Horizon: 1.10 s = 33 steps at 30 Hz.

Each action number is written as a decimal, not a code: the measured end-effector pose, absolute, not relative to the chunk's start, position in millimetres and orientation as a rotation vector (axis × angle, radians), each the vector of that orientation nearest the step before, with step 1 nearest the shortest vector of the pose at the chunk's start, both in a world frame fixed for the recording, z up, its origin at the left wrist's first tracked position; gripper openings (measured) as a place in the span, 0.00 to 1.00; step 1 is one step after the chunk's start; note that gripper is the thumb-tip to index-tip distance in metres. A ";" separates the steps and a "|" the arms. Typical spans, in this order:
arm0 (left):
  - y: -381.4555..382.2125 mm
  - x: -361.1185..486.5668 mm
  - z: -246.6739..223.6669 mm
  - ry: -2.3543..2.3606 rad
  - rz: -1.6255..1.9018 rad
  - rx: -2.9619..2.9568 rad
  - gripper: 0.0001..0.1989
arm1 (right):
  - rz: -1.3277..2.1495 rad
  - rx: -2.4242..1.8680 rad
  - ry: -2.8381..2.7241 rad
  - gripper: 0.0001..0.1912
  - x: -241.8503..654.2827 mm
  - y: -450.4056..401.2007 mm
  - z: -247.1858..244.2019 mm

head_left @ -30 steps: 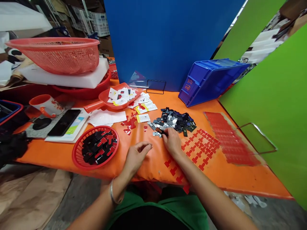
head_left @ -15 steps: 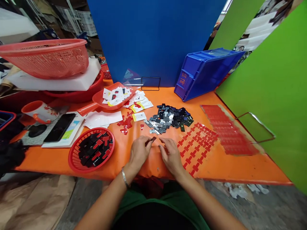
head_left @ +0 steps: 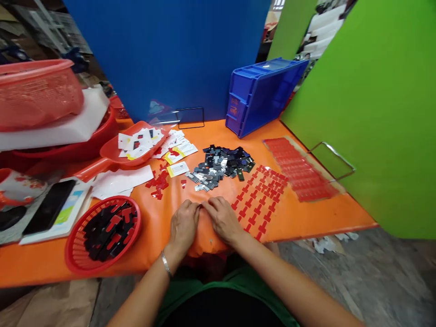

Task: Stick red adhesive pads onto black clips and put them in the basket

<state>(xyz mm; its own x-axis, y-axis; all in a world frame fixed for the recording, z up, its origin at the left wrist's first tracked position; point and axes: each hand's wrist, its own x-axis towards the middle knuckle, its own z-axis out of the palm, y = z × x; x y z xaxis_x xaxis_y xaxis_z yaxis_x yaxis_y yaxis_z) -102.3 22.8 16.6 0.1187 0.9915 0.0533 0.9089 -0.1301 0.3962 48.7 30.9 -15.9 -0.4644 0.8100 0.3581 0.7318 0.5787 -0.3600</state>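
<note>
My left hand (head_left: 184, 223) is closed in a pinch on a small dark flat piece (head_left: 200, 206), mostly hidden by the fingers. My right hand (head_left: 223, 220) meets it from the other side, thumb and fingertips closed on the same piece. Just beyond my hands lies a heap of small black and grey metal pieces (head_left: 221, 165). Red T-shaped stickers (head_left: 258, 208) stand in rows on a clear sheet right of my right hand. To the left, a red basket (head_left: 70, 250) holds black pieces, several with red T-shaped stickers on them.
A red dustpan (head_left: 109, 150) holding paper cards, loose red scraps (head_left: 159, 181) and a phone (head_left: 49, 206) occupy the left side. A blue bin (head_left: 238, 109) stands on its side at the back. Another red sticker sheet (head_left: 303, 170) lies by the green panel (head_left: 374, 113).
My right hand has closed in on the left, and their fingertips now meet at the dark piece. The view has turned right, shifting the table leftward in the picture.
</note>
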 end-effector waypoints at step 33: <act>107.0 65.2 20.8 1.009 0.772 0.966 0.05 | 0.106 -1.952 -1.544 0.03 209.2 84.0 -25.5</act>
